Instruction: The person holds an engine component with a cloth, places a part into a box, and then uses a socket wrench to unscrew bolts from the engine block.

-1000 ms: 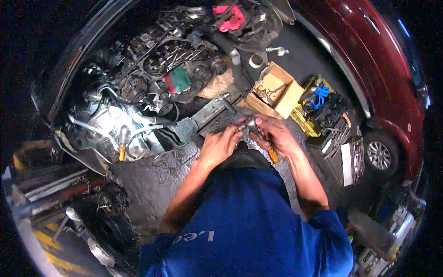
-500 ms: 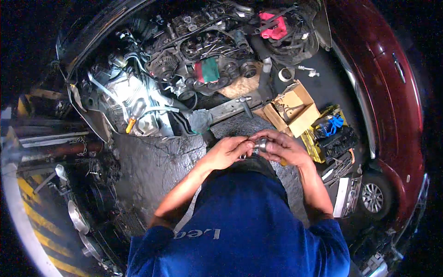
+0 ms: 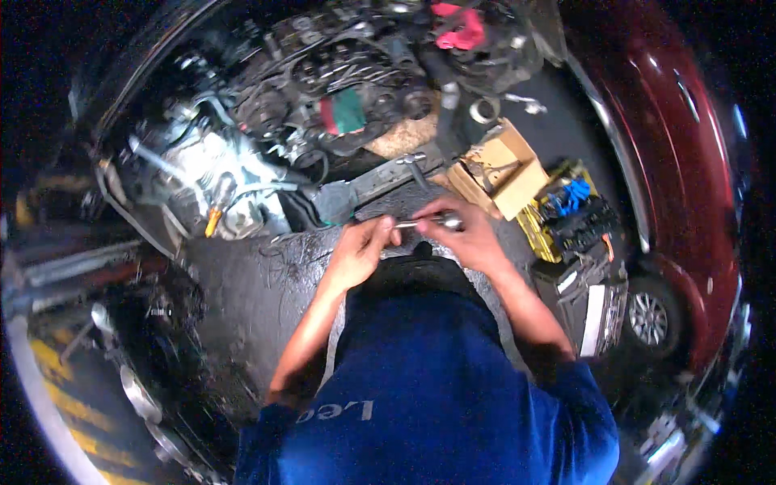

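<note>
In front of my waist, my left hand is closed, its thumb and fingers pinching one end of a thin, shiny metal rod. My right hand is closed round the other end, where a rounded metal head shows between the fingers. Motion blur and the fingers hide the exact kind of tool. Just beyond my hands, a hammer-shaped tool lies across the front crossmember of the car. An open cardboard box with metal parts in it stands right of my right hand.
The opened engine fills the far side, with a red and green cloth on it. A lit area holds a yellow-handled tool. Right stand a yellow tool case, a blue item and a dark red car.
My hands have drawn slightly apart, exposing the thin rod between them. The view has shifted, so the surroundings sit a little further left and higher.
</note>
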`<state>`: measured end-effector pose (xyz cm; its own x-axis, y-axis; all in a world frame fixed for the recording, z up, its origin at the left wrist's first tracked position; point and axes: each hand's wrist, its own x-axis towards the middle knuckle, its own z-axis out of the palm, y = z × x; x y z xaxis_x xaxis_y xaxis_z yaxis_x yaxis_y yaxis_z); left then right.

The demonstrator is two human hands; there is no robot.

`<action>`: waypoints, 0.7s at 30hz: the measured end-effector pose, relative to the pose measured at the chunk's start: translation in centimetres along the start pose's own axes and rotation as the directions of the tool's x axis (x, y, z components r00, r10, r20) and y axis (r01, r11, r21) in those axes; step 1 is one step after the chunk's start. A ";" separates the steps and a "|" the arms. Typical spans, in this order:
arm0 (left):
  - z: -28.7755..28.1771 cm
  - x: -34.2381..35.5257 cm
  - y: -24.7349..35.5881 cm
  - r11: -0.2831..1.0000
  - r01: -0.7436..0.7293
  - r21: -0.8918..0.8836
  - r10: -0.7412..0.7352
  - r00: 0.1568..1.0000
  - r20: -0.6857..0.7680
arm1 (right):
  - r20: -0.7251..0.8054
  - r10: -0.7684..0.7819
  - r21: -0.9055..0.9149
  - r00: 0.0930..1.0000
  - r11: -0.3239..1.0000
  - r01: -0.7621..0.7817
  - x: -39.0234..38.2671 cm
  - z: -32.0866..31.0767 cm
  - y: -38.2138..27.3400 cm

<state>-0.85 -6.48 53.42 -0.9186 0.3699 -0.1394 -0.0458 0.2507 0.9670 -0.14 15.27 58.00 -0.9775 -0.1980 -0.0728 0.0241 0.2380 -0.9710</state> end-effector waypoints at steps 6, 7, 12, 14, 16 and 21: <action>-0.3 -0.3 2.8 0.927 0.077 0.366 -0.070 0.997 -0.031 | 0.159 0.059 0.067 0.986 0.995 -0.071 -0.5 0.8 -0.8; -0.5 -0.2 2.8 0.922 0.066 0.381 -0.083 0.996 0.028 | 0.146 0.063 0.071 0.987 0.995 -0.074 -0.7 0.6 -0.5; -0.7 0.2 4.5 0.881 0.093 0.464 -0.216 0.952 0.219 | 0.256 -0.105 -0.099 0.961 0.986 0.134 -1.7 0.7 0.5; 0.2 0.0 4.3 0.888 0.045 0.458 -0.116 0.985 0.128 | 0.257 -0.081 -0.086 0.963 0.991 0.106 -2.1 1.1 1.1; 0.2 0.1 3.8 0.879 -0.019 0.477 -0.030 0.995 0.095 | 0.214 -0.088 -0.144 0.973 0.982 0.120 -2.3 1.4 0.9; 0.4 0.6 2.4 0.665 -0.324 0.673 0.388 0.920 0.059 | 0.152 -0.103 -0.165 0.983 0.978 0.128 -2.3 1.0 1.7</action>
<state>-1.32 -5.27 55.62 -0.8396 0.4899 0.2347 0.5310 0.6489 0.5450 2.32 15.16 56.26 -0.9316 -0.3635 -0.0063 -0.1360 0.3644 -0.9213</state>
